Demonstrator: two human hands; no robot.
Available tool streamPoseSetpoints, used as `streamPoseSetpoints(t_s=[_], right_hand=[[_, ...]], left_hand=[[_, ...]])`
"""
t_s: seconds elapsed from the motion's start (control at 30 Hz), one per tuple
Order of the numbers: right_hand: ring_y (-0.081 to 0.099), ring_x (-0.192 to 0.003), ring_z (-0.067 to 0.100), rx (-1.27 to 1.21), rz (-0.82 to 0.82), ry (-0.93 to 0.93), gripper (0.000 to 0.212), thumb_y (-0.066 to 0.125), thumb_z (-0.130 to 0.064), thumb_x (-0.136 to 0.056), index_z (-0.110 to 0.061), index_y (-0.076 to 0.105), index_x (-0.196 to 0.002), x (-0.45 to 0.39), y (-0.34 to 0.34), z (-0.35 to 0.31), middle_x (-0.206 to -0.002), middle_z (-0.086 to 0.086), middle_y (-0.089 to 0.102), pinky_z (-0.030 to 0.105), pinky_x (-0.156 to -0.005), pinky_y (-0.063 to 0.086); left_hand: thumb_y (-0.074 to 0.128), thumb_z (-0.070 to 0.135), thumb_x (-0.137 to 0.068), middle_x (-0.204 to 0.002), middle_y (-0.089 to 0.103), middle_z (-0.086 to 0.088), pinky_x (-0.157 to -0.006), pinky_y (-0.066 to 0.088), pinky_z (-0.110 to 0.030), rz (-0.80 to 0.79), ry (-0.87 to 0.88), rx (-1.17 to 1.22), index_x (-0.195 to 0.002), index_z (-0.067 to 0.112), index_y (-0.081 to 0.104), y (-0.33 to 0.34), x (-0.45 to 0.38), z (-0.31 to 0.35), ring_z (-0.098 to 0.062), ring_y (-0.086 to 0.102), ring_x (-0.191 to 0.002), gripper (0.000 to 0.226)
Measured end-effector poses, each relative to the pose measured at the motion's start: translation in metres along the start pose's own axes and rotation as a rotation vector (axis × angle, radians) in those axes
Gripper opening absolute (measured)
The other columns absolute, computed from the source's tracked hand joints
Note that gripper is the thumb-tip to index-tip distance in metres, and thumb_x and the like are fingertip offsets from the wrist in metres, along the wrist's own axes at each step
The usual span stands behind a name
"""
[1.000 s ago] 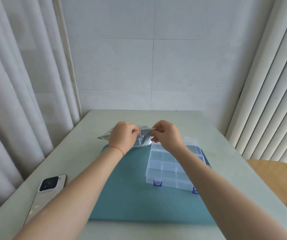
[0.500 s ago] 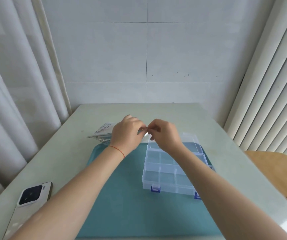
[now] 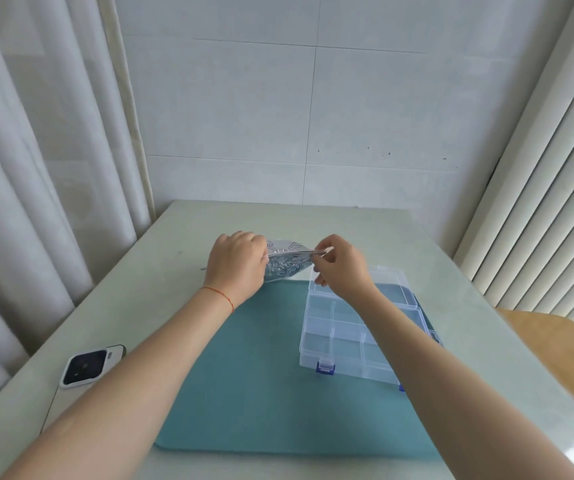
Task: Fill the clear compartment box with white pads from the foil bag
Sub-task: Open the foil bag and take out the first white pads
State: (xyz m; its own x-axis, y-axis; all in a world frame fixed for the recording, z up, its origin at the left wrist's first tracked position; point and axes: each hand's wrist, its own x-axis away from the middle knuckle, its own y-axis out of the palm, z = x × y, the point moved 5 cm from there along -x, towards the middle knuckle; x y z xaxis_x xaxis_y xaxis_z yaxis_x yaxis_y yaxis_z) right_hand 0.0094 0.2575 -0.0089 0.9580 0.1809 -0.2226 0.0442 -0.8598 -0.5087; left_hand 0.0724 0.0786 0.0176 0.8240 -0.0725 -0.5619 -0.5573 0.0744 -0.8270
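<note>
Silver foil bag [image 3: 283, 263], dark print; clear box [image 3: 354, 327], blue latches [image 3: 325, 367]; teal mat [image 3: 261, 375]; red wrist string [image 3: 219, 295].

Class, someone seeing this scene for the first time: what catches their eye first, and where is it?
Two bare hands meet at the table's middle: the left hand grips a crinkled silver foil bag while the right hand pinches its top edge. Just right, a clear plastic compartment box with blue latches sits empty on a teal rectangular mat.

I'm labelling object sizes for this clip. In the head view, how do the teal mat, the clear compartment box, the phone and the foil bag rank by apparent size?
1. teal mat
2. clear compartment box, partly behind the right forearm
3. phone, partly hidden by the left forearm
4. foil bag, mostly covered by the left hand and right hand

Phone versus bag is unsure.
</note>
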Motion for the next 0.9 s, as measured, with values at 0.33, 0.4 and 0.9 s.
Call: streamPoseSetpoints(t_s=[0.33, 0.4, 0.9], right_hand=[[0.070, -0.070, 0.030, -0.142, 0.016, 0.109, 0.028, 0.041, 0.010, -0.086, -0.011, 0.060, -0.081, -0.005, 0.006, 0.008, -0.081, 0.011, 0.073, 0.045, -0.071, 0.060], [0.069, -0.070, 0.030, -0.164, 0.053, 0.159, 0.027, 0.044, 0.009, -0.087, -0.011, 0.059, -0.080, -0.007, 0.001, 0.017, -0.083, 0.013, 0.073, 0.046, -0.073, 0.060], [0.062, -0.086, 0.024, 0.150, 0.011, 0.113, 0.017, 0.049, -0.013, -0.096, -0.010, 0.061, -0.108, 0.003, 0.002, 0.014, -0.096, 0.005, 0.065, 0.031, -0.071, 0.049]], left_hand=[[0.052, 0.008, -0.084, -0.089, 0.062, -0.001, -0.061, 0.028, -0.028, -0.224, 0.031, -0.239, -0.080, 0.019, 0.055, -0.013, 0.012, 0.030, -0.027, 0.060, -0.079, 0.012], [0.051, 0.008, -0.082, -0.086, 0.062, -0.002, -0.055, 0.028, -0.027, -0.257, -0.025, -0.204, -0.078, 0.017, 0.057, -0.014, 0.015, 0.021, -0.027, 0.058, -0.075, 0.012], [0.050, 0.012, -0.090, -0.101, 0.064, -0.001, -0.069, 0.046, -0.032, -0.224, -0.188, -0.092, -0.095, 0.019, 0.062, -0.003, 0.033, -0.005, -0.027, 0.062, -0.092, 0.014]])
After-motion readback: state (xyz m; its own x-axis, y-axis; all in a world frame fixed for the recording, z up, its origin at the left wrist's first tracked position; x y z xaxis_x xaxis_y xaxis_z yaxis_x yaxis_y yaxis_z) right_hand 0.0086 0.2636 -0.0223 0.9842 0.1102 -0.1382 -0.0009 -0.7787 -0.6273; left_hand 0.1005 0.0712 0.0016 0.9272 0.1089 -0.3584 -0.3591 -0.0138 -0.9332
